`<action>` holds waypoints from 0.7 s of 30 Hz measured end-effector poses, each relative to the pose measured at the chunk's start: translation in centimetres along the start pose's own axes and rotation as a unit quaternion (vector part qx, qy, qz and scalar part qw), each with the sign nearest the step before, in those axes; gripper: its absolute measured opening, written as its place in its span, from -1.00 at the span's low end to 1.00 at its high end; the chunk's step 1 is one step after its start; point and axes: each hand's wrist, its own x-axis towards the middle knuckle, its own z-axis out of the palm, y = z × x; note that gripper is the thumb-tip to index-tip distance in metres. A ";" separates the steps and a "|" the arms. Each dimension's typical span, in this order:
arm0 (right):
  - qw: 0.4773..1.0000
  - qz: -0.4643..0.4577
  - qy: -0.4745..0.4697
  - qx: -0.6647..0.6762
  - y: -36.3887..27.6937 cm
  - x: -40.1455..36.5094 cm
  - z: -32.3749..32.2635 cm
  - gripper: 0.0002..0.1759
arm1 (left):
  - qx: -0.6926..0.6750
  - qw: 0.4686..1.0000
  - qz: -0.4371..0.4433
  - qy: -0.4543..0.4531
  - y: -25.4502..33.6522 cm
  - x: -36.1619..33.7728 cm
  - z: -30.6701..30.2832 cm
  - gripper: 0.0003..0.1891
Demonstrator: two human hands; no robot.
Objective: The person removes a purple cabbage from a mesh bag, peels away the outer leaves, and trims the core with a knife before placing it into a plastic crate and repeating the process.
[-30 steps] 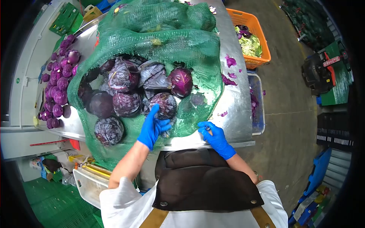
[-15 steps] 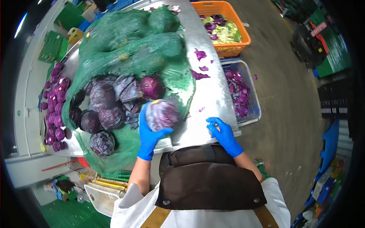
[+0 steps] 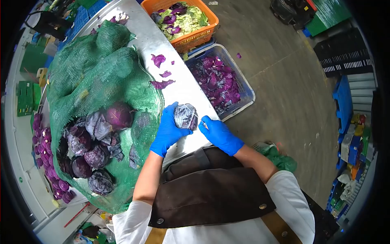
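Note:
A red cabbage [image 3: 185, 116] with dull, whitish-purple outer leaves is gripped from its left side by my blue-gloved left hand [image 3: 169, 129], thumb under its near edge. On the other side, my gloved right hand [image 3: 219, 135] is closed on a small knife [image 3: 202, 123], mostly hidden by the fingers, its tip right at the cabbage. Both hands are over the metal table [image 3: 178, 91] near its front right corner. To the left, more red cabbages [image 3: 96, 156] lie in the mouth of a green mesh sack [image 3: 106, 77].
Loose purple leaves [image 3: 162, 84] lie on the tabletop. Beyond the table's right edge stand an orange crate [image 3: 195, 40] of leaf trimmings and a blue crate [image 3: 248, 87] of purple leaves. Smaller, brighter purple cabbages [image 3: 48, 156] are piled at the far left.
My view has swung to the right. The left hand has turned the cabbage, and the right hand has come in from apart to meet its right side with the knife.

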 end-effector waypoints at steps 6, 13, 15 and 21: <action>0.998 0.028 -0.047 -0.037 0.1 1.3 -0.3 -0.68 | 0.011 1.000 0.000 -0.010 -0.2 0.3 0.0 0.21; 0.996 0.036 -0.073 -0.045 1.6 4.6 0.6 -0.67 | -0.089 0.995 -0.032 -0.015 -1.2 1.2 0.2 0.22; 0.995 0.040 -0.081 -0.049 1.9 5.2 1.5 -0.67 | -0.147 0.988 -0.052 -0.012 -1.4 0.8 0.0 0.20; 0.953 0.123 -0.180 0.211 -0.6 4.5 -1.6 -0.29 | -0.170 0.985 0.028 -0.004 -2.3 -0.5 -0.2 0.16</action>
